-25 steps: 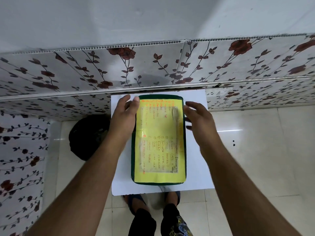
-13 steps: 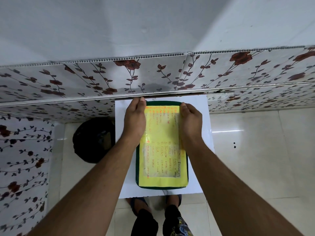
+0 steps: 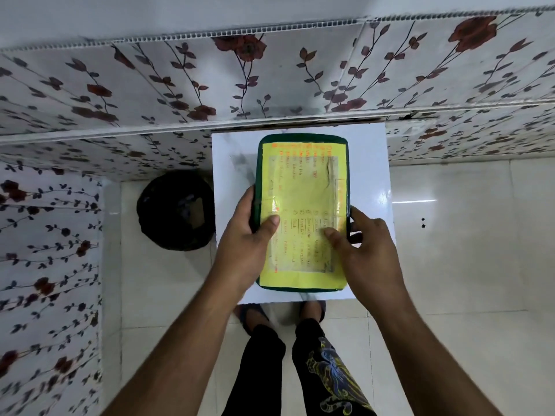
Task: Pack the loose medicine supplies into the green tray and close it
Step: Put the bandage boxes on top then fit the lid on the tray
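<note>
The green tray (image 3: 302,139) lies lengthwise on a small white table (image 3: 369,163), shut under a lid covered by a yellow sheet with orange writing (image 3: 303,187). My left hand (image 3: 246,235) grips the tray's left edge near its middle, thumb pressed on the yellow lid. On the right edge, my right hand (image 3: 366,250) has its thumb on the lid and its fingers at the side. No loose medicine supplies are visible; the tray's contents are hidden.
A black round bin (image 3: 177,210) stands on the floor left of the table. Floral wall panels (image 3: 270,70) run directly behind the table and down the left side. My feet and legs (image 3: 300,355) are at the table's near edge. Glossy tile floor (image 3: 465,235) extends right.
Both hands have slid from the tray's far end back along its sides to the middle. Their thumbs now press on the lid.
</note>
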